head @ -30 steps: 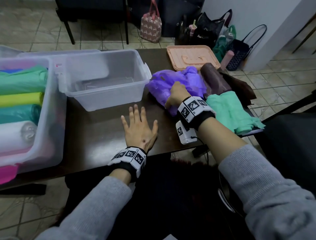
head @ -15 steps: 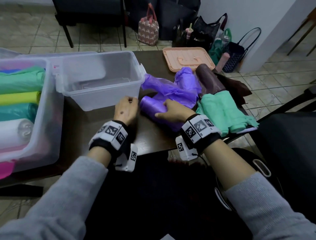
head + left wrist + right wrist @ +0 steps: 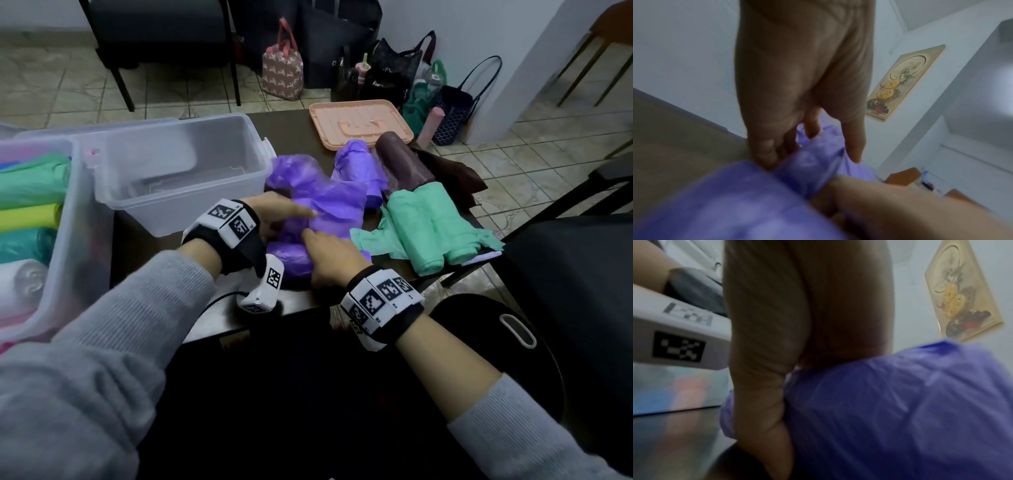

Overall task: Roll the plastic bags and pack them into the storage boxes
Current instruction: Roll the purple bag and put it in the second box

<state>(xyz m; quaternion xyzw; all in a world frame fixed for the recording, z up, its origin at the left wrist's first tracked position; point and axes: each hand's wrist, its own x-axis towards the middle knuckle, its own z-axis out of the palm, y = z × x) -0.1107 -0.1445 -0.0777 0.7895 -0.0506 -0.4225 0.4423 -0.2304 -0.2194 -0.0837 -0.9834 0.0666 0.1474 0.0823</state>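
Note:
A purple plastic bag (image 3: 322, 198) lies partly rolled on the dark table (image 3: 144, 260), in front of the empty clear storage box (image 3: 178, 171). Its rolled end (image 3: 291, 260) is nearest me and the loose part spreads behind. My left hand (image 3: 291, 214) reaches over the loose part. In the left wrist view, my left hand (image 3: 812, 151) pinches a bunch of purple plastic (image 3: 818, 162) between fingers and thumb. My right hand (image 3: 325, 253) lies over the roll and grips it, fingertips hidden. The right wrist view shows the purple bag (image 3: 900, 402) under the palm.
A large clear box (image 3: 78, 240) at the left holds several coloured rolls. Green rolls (image 3: 428, 226), a brown roll (image 3: 404, 164) and a second purple roll (image 3: 356, 164) lie at the right. A peach lid (image 3: 359, 123) sits at the far edge. Handbags stand on the floor behind.
My left hand left the bare table, came to the roll's left end, then moved up onto the loose purple plastic. My right hand drew the purple bag toward me and rolled it.

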